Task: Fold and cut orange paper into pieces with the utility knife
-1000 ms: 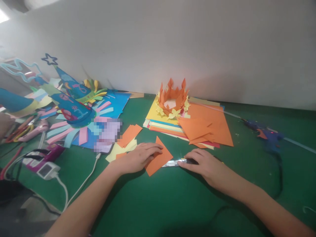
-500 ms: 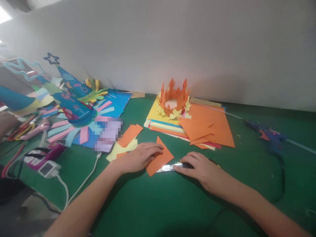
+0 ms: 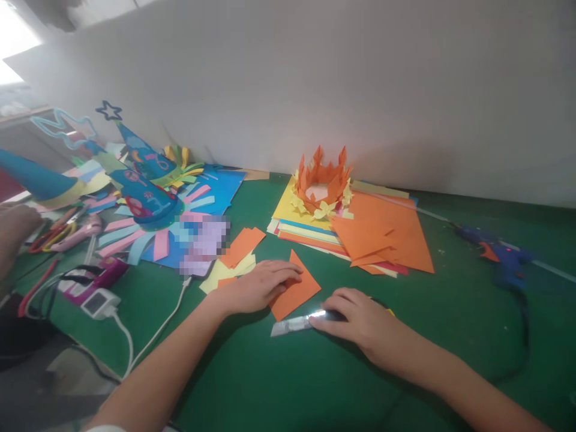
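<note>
My left hand (image 3: 265, 285) rests on a folded-looking square of orange paper (image 3: 302, 289), its fingers bent over the left side and holding it against the green table. My right hand (image 3: 353, 315) is closed round a box cutter (image 3: 294, 324) with a dark handle, a yellow bit showing behind the fingers. Its long silver blade points left, just below the paper's near corner and apart from it. Orange strips (image 3: 243, 246) and pale yellow paper (image 3: 225, 273) lie beside my left hand, partly hidden by it.
Behind my hands, an orange paper crown (image 3: 321, 180) stands on stacked coloured sheets (image 3: 281, 207). A blue glue gun (image 3: 508, 255) lies at right. Decorated cone hats (image 3: 146, 195), a power strip (image 3: 92, 282), cables and a pink glue gun (image 3: 81, 234) crowd the left, beside another person's hand (image 3: 18, 231).
The box cutter's blade has come out from under the orange paper toward me, with my right hand moving slightly nearer. My left hand stays on the paper. The view has shifted slightly.
</note>
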The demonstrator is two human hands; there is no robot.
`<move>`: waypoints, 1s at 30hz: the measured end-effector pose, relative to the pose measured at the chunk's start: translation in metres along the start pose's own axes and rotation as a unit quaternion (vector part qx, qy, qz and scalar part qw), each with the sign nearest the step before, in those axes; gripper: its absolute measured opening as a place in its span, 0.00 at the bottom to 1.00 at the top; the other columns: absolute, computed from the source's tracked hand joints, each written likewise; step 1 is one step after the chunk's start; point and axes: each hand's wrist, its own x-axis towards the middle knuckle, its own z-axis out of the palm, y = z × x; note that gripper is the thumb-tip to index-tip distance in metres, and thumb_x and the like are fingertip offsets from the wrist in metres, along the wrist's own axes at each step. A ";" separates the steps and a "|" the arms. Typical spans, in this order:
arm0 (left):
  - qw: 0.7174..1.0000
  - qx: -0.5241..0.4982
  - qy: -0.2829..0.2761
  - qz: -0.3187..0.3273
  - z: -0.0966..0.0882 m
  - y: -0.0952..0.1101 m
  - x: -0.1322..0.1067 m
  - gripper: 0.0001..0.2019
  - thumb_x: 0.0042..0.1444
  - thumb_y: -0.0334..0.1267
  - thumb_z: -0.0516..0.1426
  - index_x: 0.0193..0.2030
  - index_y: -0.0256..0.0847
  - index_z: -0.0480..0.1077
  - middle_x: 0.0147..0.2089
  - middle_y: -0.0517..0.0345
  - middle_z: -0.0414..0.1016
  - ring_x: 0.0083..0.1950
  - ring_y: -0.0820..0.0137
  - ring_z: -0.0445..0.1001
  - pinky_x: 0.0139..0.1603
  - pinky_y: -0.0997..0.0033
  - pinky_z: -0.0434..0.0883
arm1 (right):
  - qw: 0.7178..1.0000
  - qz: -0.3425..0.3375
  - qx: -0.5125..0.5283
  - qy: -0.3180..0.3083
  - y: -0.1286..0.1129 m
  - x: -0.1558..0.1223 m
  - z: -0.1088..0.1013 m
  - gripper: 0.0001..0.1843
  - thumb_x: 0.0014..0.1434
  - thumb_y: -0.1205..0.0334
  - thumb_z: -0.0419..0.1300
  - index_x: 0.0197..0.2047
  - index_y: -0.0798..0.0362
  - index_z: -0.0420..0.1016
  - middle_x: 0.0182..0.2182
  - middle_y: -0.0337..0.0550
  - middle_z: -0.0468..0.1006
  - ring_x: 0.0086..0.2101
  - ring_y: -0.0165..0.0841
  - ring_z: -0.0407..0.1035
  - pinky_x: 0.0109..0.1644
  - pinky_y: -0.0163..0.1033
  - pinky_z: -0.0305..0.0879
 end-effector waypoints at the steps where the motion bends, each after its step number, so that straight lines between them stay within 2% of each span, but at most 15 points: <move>1: 1.000 -0.001 0.002 0.004 0.000 -0.001 0.000 0.17 0.62 0.27 0.44 0.55 0.45 0.62 0.61 0.52 0.65 0.61 0.66 0.64 0.61 0.60 0.60 | 1.000 -0.004 0.009 -0.007 0.001 -0.001 -0.002 0.29 0.59 0.78 0.45 0.57 0.44 0.68 0.42 0.49 0.73 0.43 0.37 0.64 0.43 0.43 0.64; 4: 1.000 -0.013 -0.001 0.003 0.000 -0.005 -0.001 0.15 0.64 0.34 0.46 0.56 0.46 0.61 0.60 0.53 0.66 0.61 0.66 0.63 0.62 0.61 0.58 | 0.999 0.004 0.031 -0.007 0.008 -0.008 -0.011 0.28 0.60 0.76 0.46 0.59 0.43 0.66 0.44 0.48 0.72 0.44 0.36 0.64 0.44 0.43 0.65; 6: 1.000 -0.021 -0.004 -0.005 0.000 -0.005 -0.001 0.16 0.64 0.38 0.48 0.58 0.46 0.60 0.60 0.53 0.66 0.61 0.65 0.63 0.62 0.61 0.58 | 0.998 0.034 0.028 0.038 0.017 -0.015 -0.014 0.26 0.62 0.73 0.46 0.59 0.44 0.65 0.44 0.49 0.72 0.43 0.36 0.65 0.44 0.42 0.66; 9: 1.000 -0.013 -0.005 -0.017 0.002 -0.001 -0.001 0.23 0.60 0.47 0.54 0.60 0.46 0.58 0.60 0.50 0.64 0.61 0.60 0.61 0.62 0.58 0.59 | 0.982 0.116 -0.050 0.142 0.032 -0.024 -0.011 0.24 0.62 0.72 0.46 0.58 0.48 0.67 0.43 0.50 0.72 0.41 0.38 0.66 0.43 0.44 0.66; 11: 1.000 -0.005 -0.004 -0.030 0.004 0.003 -0.001 0.28 0.55 0.51 0.57 0.60 0.46 0.58 0.60 0.49 0.63 0.61 0.57 0.60 0.61 0.55 0.60 | 0.967 0.172 -0.113 0.153 0.039 -0.027 -0.004 0.24 0.61 0.73 0.45 0.58 0.52 0.68 0.41 0.52 0.73 0.40 0.39 0.66 0.42 0.45 0.65; 14: 0.999 -0.015 -0.001 -0.042 0.007 0.011 -0.001 0.26 0.56 0.45 0.58 0.60 0.46 0.57 0.59 0.50 0.64 0.60 0.58 0.60 0.59 0.56 0.62 | 0.953 0.208 -0.182 0.121 0.045 -0.027 0.004 0.25 0.59 0.76 0.45 0.57 0.55 0.69 0.39 0.53 0.73 0.38 0.40 0.66 0.40 0.44 0.65; 17: 0.998 -0.041 0.004 -0.053 0.010 0.017 -0.001 0.27 0.55 0.38 0.57 0.61 0.45 0.55 0.58 0.49 0.63 0.60 0.59 0.60 0.59 0.56 0.62 | 0.938 0.224 -0.227 0.138 0.042 -0.023 0.004 0.21 0.61 0.71 0.47 0.55 0.54 0.72 0.42 0.54 0.74 0.39 0.42 0.67 0.40 0.47 0.64; 19: 0.996 -0.062 0.016 -0.060 0.012 0.019 -0.001 0.28 0.54 0.33 0.56 0.61 0.45 0.54 0.58 0.48 0.63 0.60 0.60 0.61 0.60 0.57 0.63 | 0.941 0.210 -0.217 0.156 0.034 -0.018 0.002 0.19 0.63 0.65 0.49 0.54 0.51 0.72 0.46 0.54 0.74 0.43 0.44 0.67 0.42 0.49 0.63; 21: 0.993 -0.094 0.033 -0.058 0.014 0.020 0.000 0.29 0.53 0.29 0.55 0.62 0.46 0.54 0.58 0.49 0.62 0.59 0.63 0.63 0.60 0.59 0.63 | 0.963 0.160 -0.165 0.142 0.024 -0.012 -0.001 0.18 0.64 0.62 0.50 0.56 0.49 0.70 0.51 0.51 0.72 0.48 0.43 0.65 0.48 0.50 0.62; 24: 0.984 -0.156 0.058 -0.058 0.012 0.018 -0.002 0.27 0.53 0.27 0.53 0.59 0.46 0.55 0.56 0.51 0.61 0.54 0.67 0.67 0.56 0.65 0.67 | 0.990 0.081 -0.086 0.079 0.010 -0.003 0.001 0.20 0.65 0.60 0.51 0.60 0.46 0.65 0.57 0.46 0.68 0.56 0.41 0.60 0.55 0.51 0.58; 27: 0.972 -0.199 0.081 -0.100 0.006 0.010 -0.005 0.21 0.55 0.29 0.53 0.55 0.46 0.58 0.52 0.52 0.63 0.46 0.70 0.69 0.45 0.69 0.71 | 0.998 0.036 -0.041 0.013 0.002 0.004 0.005 0.22 0.65 0.56 0.50 0.62 0.44 0.60 0.61 0.44 0.64 0.60 0.40 0.56 0.59 0.53 0.54; 28: 0.964 -0.209 0.111 -0.118 0.002 0.005 -0.006 0.19 0.55 0.30 0.53 0.54 0.46 0.59 0.49 0.54 0.65 0.43 0.71 0.69 0.42 0.70 0.71 | 0.999 0.027 -0.031 -0.004 0.002 0.005 0.006 0.23 0.66 0.55 0.49 0.63 0.44 0.59 0.62 0.44 0.62 0.60 0.40 0.55 0.60 0.54 0.53; 30: 0.947 -0.208 0.189 -0.157 -0.006 -0.006 -0.009 0.15 0.56 0.32 0.54 0.50 0.45 0.60 0.49 0.54 0.65 0.42 0.72 0.69 0.44 0.70 0.70 | 0.999 0.021 -0.015 -0.027 0.001 0.006 0.009 0.23 0.67 0.54 0.48 0.64 0.43 0.58 0.63 0.43 0.61 0.61 0.40 0.54 0.61 0.56 0.52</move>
